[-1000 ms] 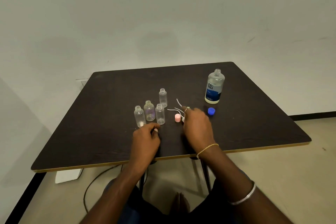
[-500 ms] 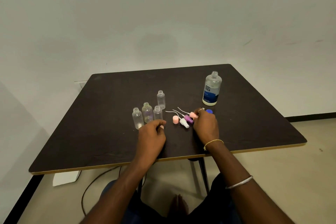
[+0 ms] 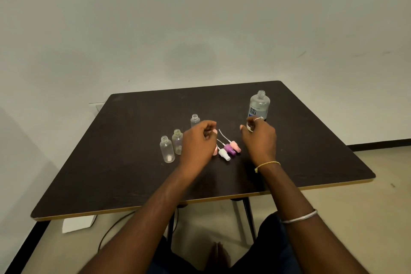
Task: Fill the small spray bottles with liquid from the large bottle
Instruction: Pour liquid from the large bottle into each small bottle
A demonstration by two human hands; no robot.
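Reaching with the right hand [image 3: 259,138] just in front of the large bottle [image 3: 259,104], fingers [image 3: 243,128] half-curled and parted, gripping nothing as far as can be seen; impossible to tell whether touching the bottle. Holding the left hand [image 3: 198,140] above the counter [image 3: 124,162], fingers [image 3: 211,128] curled inward; cannot tell whether pinching anything small.

Probably about to take the large bottle, upright and uncapped just beyond the right fingers. Danger there: clipping it with a hurried reach, tipping it, spilling through the open neck. Danger in pouring too: narrow necks on the small spray bottles [image 3: 167,150], light, easily toppled, standing left of and partly behind the left fingers, seemingly unfilled.

Lying between the two sets of fingers: spray heads [image 3: 229,148] in pink, purple and white, thin tubes pointing away. Squarely in the path of a bottle carried across; easily swept aside by a wrist. Below the counter edge, a dark cable [image 3: 111,231] on the floor.
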